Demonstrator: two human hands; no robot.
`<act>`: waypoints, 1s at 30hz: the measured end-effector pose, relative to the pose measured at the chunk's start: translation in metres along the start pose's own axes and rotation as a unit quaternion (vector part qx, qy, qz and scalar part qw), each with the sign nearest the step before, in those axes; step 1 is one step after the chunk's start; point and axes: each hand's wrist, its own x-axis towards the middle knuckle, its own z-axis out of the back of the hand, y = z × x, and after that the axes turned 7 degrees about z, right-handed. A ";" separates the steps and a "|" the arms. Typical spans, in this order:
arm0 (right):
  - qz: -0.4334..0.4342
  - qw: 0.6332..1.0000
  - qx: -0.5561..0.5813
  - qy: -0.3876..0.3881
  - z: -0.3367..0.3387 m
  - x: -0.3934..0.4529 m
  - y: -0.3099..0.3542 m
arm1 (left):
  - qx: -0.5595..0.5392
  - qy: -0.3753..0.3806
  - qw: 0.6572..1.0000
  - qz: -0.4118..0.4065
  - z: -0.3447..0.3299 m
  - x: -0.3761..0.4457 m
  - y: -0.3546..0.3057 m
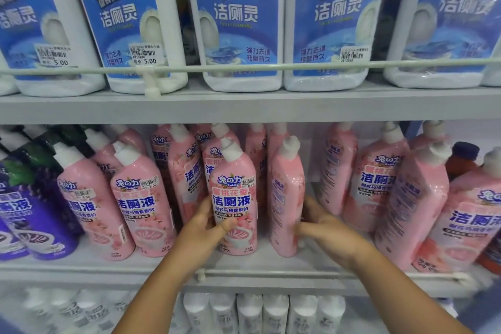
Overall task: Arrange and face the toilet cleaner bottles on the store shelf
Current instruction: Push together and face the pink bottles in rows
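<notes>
Bright, even store light falls from above and in front. The shelf edge (244, 108) shades the pink bottles' (233, 198) tops. Glare streaks the top-right bottle (447, 22). Wide-angle bending tilts the sides; the corners and white bottles (260, 312) below blur.

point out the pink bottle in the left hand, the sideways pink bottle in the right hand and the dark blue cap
front-facing pink bottle (235, 199): head view, front label
sideways pink bottle (285, 198): head view, narrow side
dark blue cap (465, 150): head view, cap side
</notes>
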 end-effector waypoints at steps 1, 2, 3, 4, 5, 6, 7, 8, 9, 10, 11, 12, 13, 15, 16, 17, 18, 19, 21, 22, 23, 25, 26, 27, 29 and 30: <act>-0.001 1.000 -0.005 -0.002 0.001 0.000 0.001 | -0.002 -0.002 1.000 0.000 -0.001 -0.001 0.000; -0.004 1.000 -0.016 -0.006 0.001 0.001 0.001 | -0.006 -0.003 1.000 -0.001 -0.001 -0.001 0.000; -0.005 0.999 -0.032 -0.009 -0.001 0.001 0.000 | -0.010 -0.003 1.000 -0.003 -0.002 -0.002 0.000; -0.011 0.998 -0.058 -0.017 -0.005 0.002 -0.001 | -0.014 -0.003 1.000 -0.007 -0.003 -0.003 0.000; -0.007 0.996 -0.088 -0.032 -0.011 0.002 -0.003 | -0.015 -0.003 1.000 -0.010 -0.004 -0.004 0.001; 0.007 0.990 -0.128 -0.063 -0.018 0.001 -0.005 | -0.016 -0.003 1.000 -0.015 -0.005 -0.005 0.000; 0.026 0.978 -0.174 -0.114 -0.027 0.001 -0.008 | -0.017 -0.005 1.000 -0.019 -0.006 -0.006 0.000; 0.043 0.959 -0.220 -0.173 -0.036 0.000 -0.010 | -0.017 -0.005 1.000 -0.024 -0.007 -0.007 -0.001; 0.061 0.938 -0.254 -0.226 -0.044 0.000 -0.013 | -0.013 -0.006 1.000 -0.026 -0.007 -0.007 -0.001; 0.075 0.921 -0.274 -0.266 -0.051 -0.001 -0.013 | -0.008 -0.008 1.000 -0.026 -0.006 -0.007 -0.002; 0.080 0.916 -0.271 -0.286 -0.055 -0.002 -0.013 | -0.001 -0.008 1.000 -0.024 -0.006 -0.007 -0.002; 0.073 0.923 -0.246 -0.286 -0.055 -0.001 -0.012 | 0.010 -0.007 1.000 -0.020 -0.004 -0.006 -0.001; 0.057 0.940 -0.205 -0.266 -0.050 -0.001 -0.012 | 0.024 -0.002 1.000 -0.014 -0.003 -0.005 0.002; 0.017 0.977 -0.128 -0.170 -0.035 -0.002 -0.009 | 0.067 0.002 0.998 0.003 -0.002 -0.006 0.009; 0.007 0.986 -0.115 -0.124 -0.028 -0.004 -0.007 | 0.088 -0.002 0.996 0.009 -0.002 -0.007 0.013; 0.007 0.987 -0.121 -0.105 -0.023 -0.005 -0.008 | 0.094 -0.009 0.995 0.012 -0.003 -0.008 0.016; 0.008 0.984 -0.137 -0.112 -0.022 -0.006 -0.009 | 0.093 -0.015 0.995 0.016 -0.004 -0.007 0.018; 0.011 0.978 -0.154 -0.137 -0.024 -0.006 -0.010 | 0.091 -0.017 0.996 0.018 -0.005 -0.005 0.018; 0.018 0.962 -0.180 -0.204 -0.031 -0.004 -0.014 | 0.080 -0.006 0.996 0.023 -0.011 0.001 0.015; 0.021 0.955 -0.185 -0.231 -0.034 -0.003 -0.016 | 0.075 0.000 0.997 0.025 -0.015 0.003 0.014; 0.024 0.948 -0.192 -0.251 -0.035 -0.001 -0.017 | 0.070 0.003 0.997 0.021 -0.019 0.006 0.012; 0.030 0.938 -0.211 -0.274 -0.033 0.002 -0.014 | 0.065 0.006 0.998 0.013 -0.026 0.011 0.011; 0.029 0.934 -0.219 -0.282 -0.031 0.003 -0.014 | 0.065 0.008 0.998 0.011 -0.028 0.012 0.012; 0.027 0.930 -0.228 -0.288 -0.029 0.003 -0.014 | 0.069 0.009 0.998 0.009 -0.031 0.014 0.012; 0.024 0.924 -0.243 -0.296 -0.024 0.002 -0.016 | 0.070 0.011 0.997 0.010 -0.035 0.016 0.013; 0.022 0.922 -0.247 -0.297 -0.021 0.002 -0.019 | 0.068 0.012 0.998 0.012 -0.037 0.017 0.013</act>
